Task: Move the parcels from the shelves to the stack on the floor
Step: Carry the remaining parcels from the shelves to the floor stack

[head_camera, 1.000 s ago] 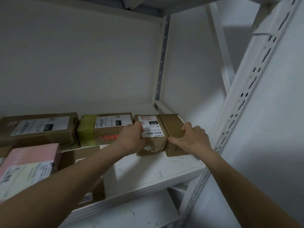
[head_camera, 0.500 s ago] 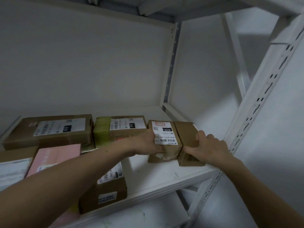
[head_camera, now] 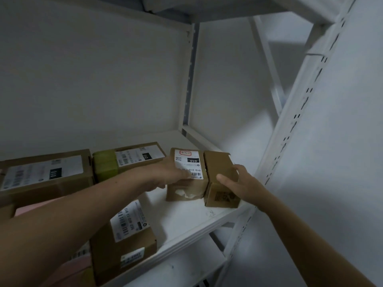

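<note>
Left hand (head_camera: 172, 175) grips the labelled parcel (head_camera: 187, 184) at its left side (fingers blurred). The plain brown box (head_camera: 217, 168) touches it, clasped by the right hand (head_camera: 241, 183). Pair sits straight ahead on the shelf (head_camera: 186, 218), long axes pointing away.

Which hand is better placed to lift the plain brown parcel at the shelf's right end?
Right. The right hand grips the plain parcel by its right side; the left hand holds the labelled parcel beside it.
</note>
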